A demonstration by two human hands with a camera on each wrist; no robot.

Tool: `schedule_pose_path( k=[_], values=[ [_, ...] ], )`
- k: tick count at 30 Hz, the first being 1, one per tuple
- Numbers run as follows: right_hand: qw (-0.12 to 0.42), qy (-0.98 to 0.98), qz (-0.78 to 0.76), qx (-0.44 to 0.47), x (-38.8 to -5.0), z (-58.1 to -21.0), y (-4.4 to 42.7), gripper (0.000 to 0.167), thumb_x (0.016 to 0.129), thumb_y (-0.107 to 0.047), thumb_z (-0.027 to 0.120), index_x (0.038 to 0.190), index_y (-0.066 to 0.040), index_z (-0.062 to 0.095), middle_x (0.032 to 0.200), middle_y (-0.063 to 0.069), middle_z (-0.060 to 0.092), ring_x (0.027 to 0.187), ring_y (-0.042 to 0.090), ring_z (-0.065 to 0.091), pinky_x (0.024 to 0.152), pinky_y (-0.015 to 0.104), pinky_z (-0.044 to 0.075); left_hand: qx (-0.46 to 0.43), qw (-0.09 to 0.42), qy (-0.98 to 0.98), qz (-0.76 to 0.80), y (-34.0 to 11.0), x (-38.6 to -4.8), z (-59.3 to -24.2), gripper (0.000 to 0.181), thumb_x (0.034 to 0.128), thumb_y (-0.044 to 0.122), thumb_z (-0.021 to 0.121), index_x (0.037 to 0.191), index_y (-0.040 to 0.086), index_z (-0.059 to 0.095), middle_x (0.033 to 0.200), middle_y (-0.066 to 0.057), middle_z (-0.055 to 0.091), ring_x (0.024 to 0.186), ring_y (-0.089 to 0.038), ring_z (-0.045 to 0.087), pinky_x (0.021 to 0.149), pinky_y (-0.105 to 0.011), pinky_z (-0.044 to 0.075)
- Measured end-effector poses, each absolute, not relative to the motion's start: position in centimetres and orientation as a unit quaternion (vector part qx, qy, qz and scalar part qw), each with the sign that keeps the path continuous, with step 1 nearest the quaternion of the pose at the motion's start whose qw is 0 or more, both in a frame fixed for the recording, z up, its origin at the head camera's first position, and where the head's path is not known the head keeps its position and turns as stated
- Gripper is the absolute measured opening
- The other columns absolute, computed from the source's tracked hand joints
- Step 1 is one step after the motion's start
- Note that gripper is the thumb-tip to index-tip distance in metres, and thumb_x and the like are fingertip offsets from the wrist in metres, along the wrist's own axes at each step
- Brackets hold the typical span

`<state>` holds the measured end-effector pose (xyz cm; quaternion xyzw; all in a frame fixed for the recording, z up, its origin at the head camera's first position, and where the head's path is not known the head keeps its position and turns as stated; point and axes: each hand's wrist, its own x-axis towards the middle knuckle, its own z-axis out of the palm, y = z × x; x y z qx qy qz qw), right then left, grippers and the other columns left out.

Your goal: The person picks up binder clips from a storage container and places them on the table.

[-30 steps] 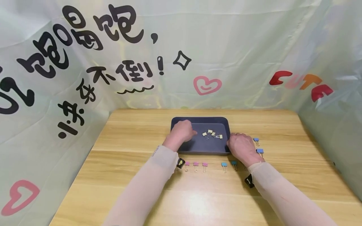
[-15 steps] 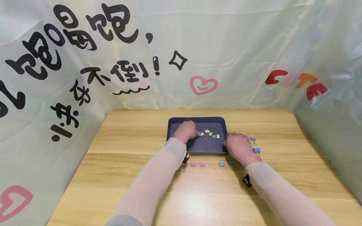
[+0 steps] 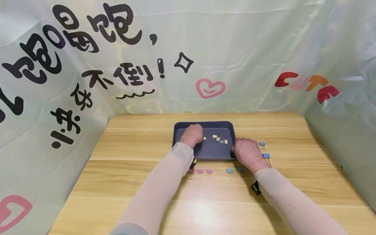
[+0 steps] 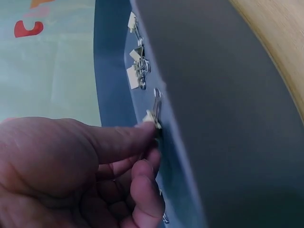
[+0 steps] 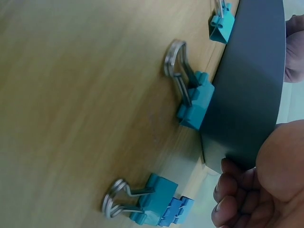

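Observation:
A dark blue-grey tray (image 3: 211,155) holds several pale yellow binder clips (image 3: 218,139) in a loose group. My left hand (image 3: 193,134) is inside the tray's left half. Its thumb and fingers pinch one pale yellow binder clip (image 4: 152,118), whose wire handles point away from the hand in the left wrist view. Metal of another clip (image 4: 165,217) shows below those fingers, mostly hidden. At the tray's right front corner, my right hand (image 3: 247,153) grips the tray, its fingers curled against the wall in the right wrist view (image 5: 251,185).
Pink binder clips (image 3: 200,171) lie in a row before the tray. Teal binder clips (image 3: 230,171) lie farther right, one partly hidden by my right wrist. Blue binder clips (image 3: 266,156) lie right of my right hand. A printed cloth (image 3: 246,49) hangs behind the wooden table (image 3: 123,182).
My left hand has reached right toward the group and taken hold of a pale yellow binder clip, which has shifted left. The right hand stays at the tray corner. The head view has turned slightly.

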<state>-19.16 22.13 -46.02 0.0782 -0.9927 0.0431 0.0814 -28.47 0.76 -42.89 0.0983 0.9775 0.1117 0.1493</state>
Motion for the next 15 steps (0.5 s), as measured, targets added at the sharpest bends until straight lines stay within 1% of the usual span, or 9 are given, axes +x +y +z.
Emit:
schedule_pose_path(
  k=[2,4,7,10,13,15],
  values=[
    [0.081,-0.993,0.043,0.078,-19.15,-46.01,22.15,0.023,0.097,-0.014,0.064,0.081,0.003,0.063,0.069,0.013,0.06,0.071,0.036,0.064,0.069,0.054,0.056,0.1,0.15,0.978,0.109,0.76,-28.51,-42.82,0.022,0.103,0.026,0.066,0.112,0.01,0.077,0.118,-0.009,0.075,0.093,-0.022,0.065,0.081,-0.038,0.058],
    [0.082,-0.993,0.044,0.078,-19.12,-45.97,22.15,0.023,0.097,-0.014,0.064,0.081,0.003,0.063,0.069,0.013,0.06,0.071,0.036,0.064,0.069,0.054,0.056,0.102,0.153,0.977,0.105,0.75,-28.56,-42.8,0.02,0.1038,0.023,0.064,0.109,0.01,0.077,0.116,-0.009,0.075,0.09,-0.022,0.063,0.076,-0.037,0.055],
    [0.084,-0.992,0.045,0.08,-19.09,-45.93,22.13,0.024,0.097,-0.014,0.064,0.08,0.003,0.063,0.069,0.013,0.06,0.07,0.036,0.064,0.068,0.054,0.056,0.094,0.163,0.976,0.109,0.63,-28.68,-42.84,0.016,0.1034,0.016,0.062,0.101,0.01,0.077,0.108,-0.008,0.074,0.082,-0.022,0.059,0.066,-0.035,0.049],
    [0.086,-0.992,0.045,0.083,-19.09,-45.97,22.13,0.024,0.097,-0.014,0.064,0.08,0.003,0.063,0.069,0.013,0.06,0.069,0.036,0.064,0.068,0.054,0.056,0.08,0.171,0.974,0.123,0.45,-28.71,-42.86,0.016,0.1018,0.013,0.063,0.091,0.011,0.074,0.097,-0.006,0.069,0.075,-0.021,0.056,0.058,-0.033,0.045],
    [0.087,-0.992,0.044,0.082,-19.11,-45.99,22.16,0.024,0.097,-0.014,0.064,0.08,0.003,0.062,0.069,0.013,0.06,0.07,0.036,0.064,0.068,0.054,0.056,0.069,0.176,0.973,0.134,0.22,-28.63,-42.82,0.022,0.102,0.019,0.063,0.083,0.011,0.072,0.089,-0.006,0.068,0.069,-0.02,0.057,0.055,-0.032,0.044],
    [0.086,-0.992,0.043,0.08,-19.11,-46.02,22.18,0.024,0.097,-0.015,0.064,0.08,0.003,0.063,0.069,0.013,0.06,0.07,0.036,0.064,0.069,0.053,0.056,0.069,0.175,0.973,0.136,0.08,-28.44,-42.76,0.026,0.1017,0.027,0.066,0.081,0.012,0.071,0.088,-0.005,0.068,0.069,-0.02,0.059,0.057,-0.033,0.046]
  ],
)
